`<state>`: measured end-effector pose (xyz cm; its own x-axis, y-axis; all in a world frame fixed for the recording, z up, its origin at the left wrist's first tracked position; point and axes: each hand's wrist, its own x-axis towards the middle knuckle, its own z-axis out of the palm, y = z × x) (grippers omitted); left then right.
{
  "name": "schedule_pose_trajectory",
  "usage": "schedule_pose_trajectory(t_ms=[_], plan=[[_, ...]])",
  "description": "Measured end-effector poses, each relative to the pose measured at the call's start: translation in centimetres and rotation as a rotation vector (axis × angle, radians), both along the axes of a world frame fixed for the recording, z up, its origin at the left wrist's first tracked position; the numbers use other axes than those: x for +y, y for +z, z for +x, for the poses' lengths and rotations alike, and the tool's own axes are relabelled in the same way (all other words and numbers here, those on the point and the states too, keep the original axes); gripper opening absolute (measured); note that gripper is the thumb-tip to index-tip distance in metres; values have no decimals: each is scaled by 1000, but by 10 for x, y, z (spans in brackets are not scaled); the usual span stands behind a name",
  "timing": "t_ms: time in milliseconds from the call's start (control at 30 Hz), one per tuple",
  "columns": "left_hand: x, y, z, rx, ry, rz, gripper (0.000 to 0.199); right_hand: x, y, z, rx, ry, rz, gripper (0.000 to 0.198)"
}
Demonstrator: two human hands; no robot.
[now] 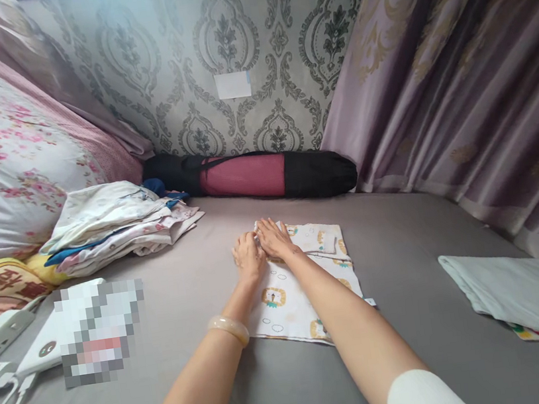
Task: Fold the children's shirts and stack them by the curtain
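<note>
A white garment (291, 306) with a yellow lion print lies partly folded on the grey bedsheet. A folded-over part, perhaps a sleeve, crosses its upper right, and a small tag sticks out at the right edge. At the upper left edge, my left hand (248, 256) has its fingers curled on the cloth; a pale bangle circles that wrist. Right beside it, my right hand (274, 237) rests flat on the garment's top with fingers stretched out. The cloth under both hands is hidden.
A stack of folded clothes (117, 227) lies at left, near a floral pillow (2, 152). A power strip (0, 337) and white device (61, 325) with cables are at lower left. A black-and-red roll bag (246, 177) lies by the wall. Folded pale cloth (528, 293) is at right.
</note>
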<state>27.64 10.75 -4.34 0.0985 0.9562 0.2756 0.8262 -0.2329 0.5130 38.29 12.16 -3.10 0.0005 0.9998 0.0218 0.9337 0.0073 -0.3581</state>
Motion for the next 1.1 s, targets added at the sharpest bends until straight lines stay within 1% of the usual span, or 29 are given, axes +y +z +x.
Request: schedule_pose_trajectory(t_ms=[133,200,267,367,533,733,833,967,1033,1100], plan=[[0,-2,2,75,-145,35,52,-15,5,9,-11,-7,51,52],[2,-6,5,107,-206,51,53,-24,8,15,-31,-20,55,52],[3,-10,7,125,-237,57,50,-31,9,20,-49,-31,53,53],[4,-13,11,174,-257,31,48,-39,7,27,-64,-34,50,53],[2,-9,13,264,-264,-22,49,-43,-2,29,-57,-48,42,52],[1,-8,13,298,-237,-21,47,-42,-5,28,-57,-47,67,53],[1,-10,13,319,-243,31,46,-42,-4,29,-58,-45,52,53],[4,-6,13,365,-259,161,41,-45,-1,33,-44,-45,4,54],[7,-1,15,402,-274,224,41,-50,0,38,-46,-79,17,54],[11,4,19,443,-286,270,47,-56,1,44,-63,-126,50,54]])
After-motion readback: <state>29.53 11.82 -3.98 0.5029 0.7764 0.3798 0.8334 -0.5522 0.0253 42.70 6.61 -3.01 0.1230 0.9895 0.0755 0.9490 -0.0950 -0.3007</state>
